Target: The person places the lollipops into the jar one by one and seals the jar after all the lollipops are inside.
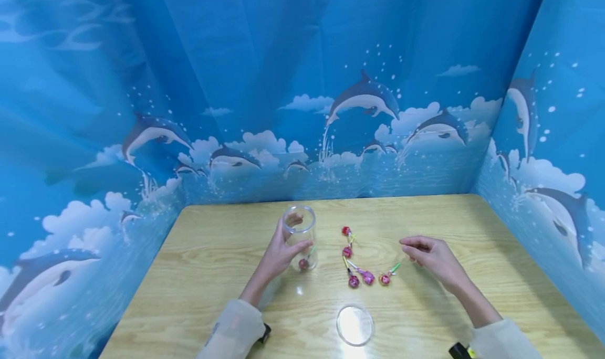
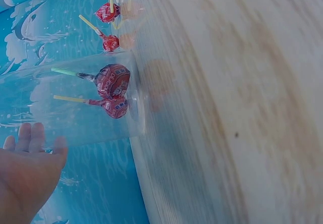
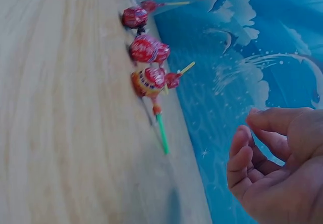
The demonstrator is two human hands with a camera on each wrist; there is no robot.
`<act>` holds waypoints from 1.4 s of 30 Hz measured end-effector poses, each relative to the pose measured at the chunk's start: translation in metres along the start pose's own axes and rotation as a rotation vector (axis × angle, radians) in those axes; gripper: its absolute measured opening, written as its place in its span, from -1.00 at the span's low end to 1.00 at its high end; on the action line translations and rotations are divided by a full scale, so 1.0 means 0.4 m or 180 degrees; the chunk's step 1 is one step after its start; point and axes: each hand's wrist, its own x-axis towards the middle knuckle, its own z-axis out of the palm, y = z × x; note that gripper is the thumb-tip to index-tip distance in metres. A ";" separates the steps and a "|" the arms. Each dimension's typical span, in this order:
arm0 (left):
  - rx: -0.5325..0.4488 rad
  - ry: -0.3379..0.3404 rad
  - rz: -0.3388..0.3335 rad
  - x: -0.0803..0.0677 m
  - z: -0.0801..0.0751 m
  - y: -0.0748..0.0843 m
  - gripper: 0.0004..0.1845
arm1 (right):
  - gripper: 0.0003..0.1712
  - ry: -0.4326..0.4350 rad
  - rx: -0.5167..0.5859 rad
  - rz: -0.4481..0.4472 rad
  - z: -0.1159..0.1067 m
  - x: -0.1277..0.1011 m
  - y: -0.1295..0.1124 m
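Left hand (image 1: 279,254) grasps the jar (image 1: 300,236); the right hand (image 1: 432,256), loosely curled and holding nothing, hovers just right of the lollipops (image 1: 365,270).

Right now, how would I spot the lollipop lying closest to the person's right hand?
Start at the wooden table and find the right hand hovering over it. Just toward the middle from its fingers lies a loose cluster of wrapped lollipops, right of the clear jar that the left hand grips. The nearest lollipop is the only loose one with a green stick and an orange-tinged wrapper.
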 end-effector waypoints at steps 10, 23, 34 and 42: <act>-0.0010 -0.0022 0.0026 -0.002 0.002 -0.003 -0.10 | -0.61 0.0055 -0.0172 -0.0073 -0.001 -0.013 0.067; -0.0007 -0.0006 -0.0013 -0.003 0.003 0.002 -0.09 | -0.63 -0.0183 -0.0408 -0.0208 0.033 -0.010 0.095; -0.0049 -0.0001 -0.0032 -0.001 0.001 -0.002 -0.08 | -0.73 -0.0233 -0.0782 -0.0568 0.057 0.000 0.106; -0.0052 0.0006 -0.0061 -0.001 0.000 -0.002 -0.08 | -0.79 -0.0326 -0.1015 -0.0543 0.062 0.005 0.096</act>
